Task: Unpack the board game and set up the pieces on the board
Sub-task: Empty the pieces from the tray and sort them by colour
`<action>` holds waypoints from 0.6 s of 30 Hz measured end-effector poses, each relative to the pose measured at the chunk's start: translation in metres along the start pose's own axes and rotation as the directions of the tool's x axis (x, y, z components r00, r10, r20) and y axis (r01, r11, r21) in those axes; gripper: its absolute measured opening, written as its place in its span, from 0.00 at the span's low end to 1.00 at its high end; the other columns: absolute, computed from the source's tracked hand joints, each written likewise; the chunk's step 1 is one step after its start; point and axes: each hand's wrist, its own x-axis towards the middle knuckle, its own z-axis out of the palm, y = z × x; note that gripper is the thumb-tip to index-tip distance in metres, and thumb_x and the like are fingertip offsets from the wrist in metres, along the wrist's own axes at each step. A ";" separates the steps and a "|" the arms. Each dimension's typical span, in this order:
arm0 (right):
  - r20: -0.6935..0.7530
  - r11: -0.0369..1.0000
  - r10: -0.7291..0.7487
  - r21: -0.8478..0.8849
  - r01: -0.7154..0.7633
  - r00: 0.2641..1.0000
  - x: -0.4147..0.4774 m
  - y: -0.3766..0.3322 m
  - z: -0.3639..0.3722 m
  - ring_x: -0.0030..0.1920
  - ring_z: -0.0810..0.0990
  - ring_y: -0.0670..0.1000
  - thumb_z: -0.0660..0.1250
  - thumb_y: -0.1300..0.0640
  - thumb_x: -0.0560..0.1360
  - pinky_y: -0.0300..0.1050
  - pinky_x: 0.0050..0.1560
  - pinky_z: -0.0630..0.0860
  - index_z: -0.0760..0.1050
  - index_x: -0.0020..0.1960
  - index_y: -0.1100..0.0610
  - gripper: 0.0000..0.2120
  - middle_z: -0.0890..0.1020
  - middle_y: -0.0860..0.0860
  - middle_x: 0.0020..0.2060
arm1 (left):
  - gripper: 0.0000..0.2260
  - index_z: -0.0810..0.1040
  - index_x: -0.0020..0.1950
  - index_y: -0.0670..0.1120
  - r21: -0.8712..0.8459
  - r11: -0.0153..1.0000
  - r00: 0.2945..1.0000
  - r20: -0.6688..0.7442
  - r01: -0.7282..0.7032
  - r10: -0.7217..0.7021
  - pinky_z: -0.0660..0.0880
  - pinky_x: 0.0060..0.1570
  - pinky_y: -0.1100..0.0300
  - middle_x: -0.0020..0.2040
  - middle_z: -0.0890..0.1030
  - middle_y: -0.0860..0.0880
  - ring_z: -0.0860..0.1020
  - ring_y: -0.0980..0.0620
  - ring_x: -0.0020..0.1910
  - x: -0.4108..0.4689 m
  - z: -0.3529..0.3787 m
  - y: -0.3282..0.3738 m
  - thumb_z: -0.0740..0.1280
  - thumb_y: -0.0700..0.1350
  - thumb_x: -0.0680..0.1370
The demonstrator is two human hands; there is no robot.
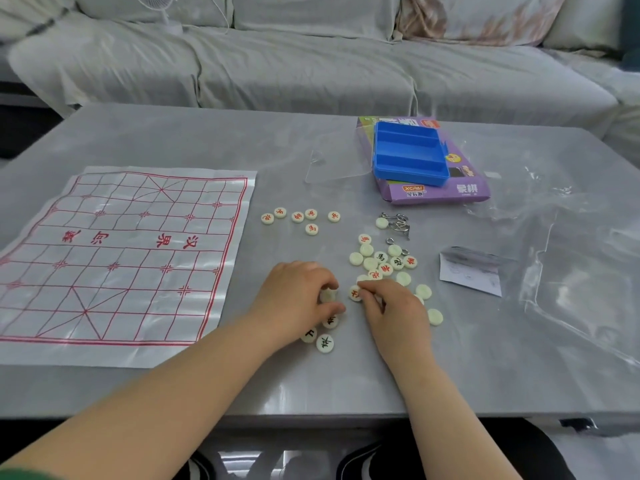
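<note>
A white sheet board (117,258) with a red grid lies flat at the left of the grey table (207,140). No pieces stand on it. Cream round pieces lie loose to its right: a red-marked row (298,216), a mixed pile (381,263) and three black-marked pieces (325,342) below my left hand. My left hand (294,299) pinches a cream piece (328,295) between thumb and fingers. My right hand (394,310) pinches a red-marked piece (355,293) at its fingertips, just right of the left hand.
An empty blue plastic tray (408,152) sits on the purple game box (436,190) at the back right. Metal wire rings (396,221) lie by the pile. A folded paper (471,270) and clear plastic wrap (571,271) cover the right side. A sofa (311,64) stands behind.
</note>
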 end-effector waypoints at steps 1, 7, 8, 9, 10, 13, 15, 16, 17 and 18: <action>0.003 0.999 0.015 0.031 -0.015 1.000 0.000 0.003 0.001 0.54 0.76 0.53 0.61 0.59 0.77 0.43 0.51 0.69 0.78 0.56 0.57 0.11 0.81 0.52 0.53 | 0.16 0.75 0.58 0.50 -0.001 1.000 1.000 0.014 0.020 -0.020 0.61 0.50 0.63 0.54 0.76 0.53 0.72 0.52 0.55 0.005 0.001 0.000 0.65 0.55 0.73; 0.033 0.975 0.029 0.221 -0.035 0.999 -0.004 0.011 -0.003 0.43 0.71 0.45 0.64 0.61 0.75 0.33 0.43 0.64 0.80 0.53 0.58 0.09 0.81 0.51 0.49 | 0.11 0.76 0.56 0.49 -0.049 0.995 0.994 0.075 0.088 -0.084 0.63 0.46 0.64 0.55 0.75 0.50 0.72 0.51 0.55 0.011 0.003 -0.002 0.66 0.48 0.74; 0.050 0.981 -0.029 0.195 0.019 0.998 -0.006 0.013 -0.003 0.42 0.70 0.44 0.65 0.61 0.75 0.31 0.41 0.64 0.80 0.52 0.58 0.09 0.82 0.52 0.47 | 0.12 0.76 0.57 0.49 -0.048 0.995 0.994 0.075 0.083 -0.080 0.62 0.45 0.65 0.55 0.75 0.50 0.73 0.51 0.55 0.010 0.003 -0.003 0.65 0.48 0.75; 0.057 0.984 -0.082 0.164 0.071 0.995 -0.009 0.014 -0.002 0.40 0.70 0.44 0.65 0.61 0.74 0.28 0.41 0.65 0.81 0.50 0.57 0.08 0.82 0.52 0.44 | 0.12 0.76 0.58 0.48 -0.039 0.996 0.995 0.068 0.077 -0.074 0.61 0.44 0.65 0.56 0.76 0.51 0.73 0.52 0.55 0.009 0.002 -0.004 0.64 0.48 0.75; 0.060 0.986 -0.121 0.126 0.113 0.991 -0.011 0.014 -0.002 0.38 0.70 0.43 0.65 0.61 0.73 0.25 0.41 0.65 0.82 0.47 0.57 0.07 0.81 0.51 0.40 | 0.12 0.76 0.58 0.48 -0.036 0.997 0.996 0.054 0.073 -0.071 0.61 0.43 0.66 0.56 0.77 0.51 0.73 0.52 0.55 0.008 0.001 -0.004 0.64 0.48 0.76; 0.061 0.989 -0.146 0.041 0.144 0.987 -0.014 0.013 0.001 0.35 0.74 0.44 0.66 0.60 0.66 0.24 0.33 0.61 0.82 0.38 0.56 0.06 0.80 0.49 0.33 | 0.12 0.76 0.60 0.48 -0.096 0.992 0.996 -0.004 0.085 -0.086 0.64 0.48 0.65 0.56 0.79 0.50 0.75 0.52 0.55 0.005 -0.003 -0.007 0.62 0.47 0.78; 0.027 0.986 -0.163 -0.018 0.163 0.986 -0.013 0.014 0.005 0.32 0.77 0.48 0.64 0.57 0.66 0.29 0.31 0.64 0.82 0.37 0.54 0.07 0.79 0.48 0.31 | 0.12 0.77 0.60 0.47 -0.137 0.987 0.996 -0.019 0.084 -0.088 0.66 0.52 0.64 0.56 0.80 0.50 0.75 0.52 0.56 0.003 -0.004 -0.009 0.61 0.45 0.78; 0.017 0.985 -0.169 -0.026 0.170 0.985 -0.013 0.014 0.006 0.32 0.78 0.49 0.62 0.56 0.67 0.32 0.32 0.66 0.82 0.37 0.54 0.09 0.79 0.48 0.32 | 0.12 0.77 0.59 0.47 -0.147 0.985 0.996 -0.019 0.086 -0.090 0.66 0.52 0.65 0.56 0.80 0.50 0.75 0.51 0.56 0.003 -0.003 -0.009 0.61 0.44 0.78; 0.011 0.986 -0.169 -0.010 0.169 0.986 -0.013 0.014 0.006 0.33 0.78 0.49 0.60 0.54 0.69 0.33 0.33 0.67 0.82 0.38 0.55 0.12 0.79 0.49 0.32 | 0.11 0.77 0.59 0.46 -0.164 0.982 0.995 -0.018 0.095 -0.099 0.66 0.51 0.65 0.56 0.80 0.50 0.76 0.52 0.55 0.002 -0.003 -0.009 0.61 0.43 0.78; 0.010 0.986 -0.165 0.029 0.165 0.986 -0.013 0.014 0.005 0.35 0.78 0.48 0.58 0.52 0.69 0.33 0.35 0.67 0.82 0.39 0.56 0.15 0.80 0.49 0.33 | 0.11 0.78 0.58 0.46 -0.198 0.974 0.993 -0.023 0.111 -0.118 0.66 0.50 0.67 0.55 0.80 0.50 0.76 0.52 0.54 0.002 -0.002 -0.010 0.62 0.43 0.77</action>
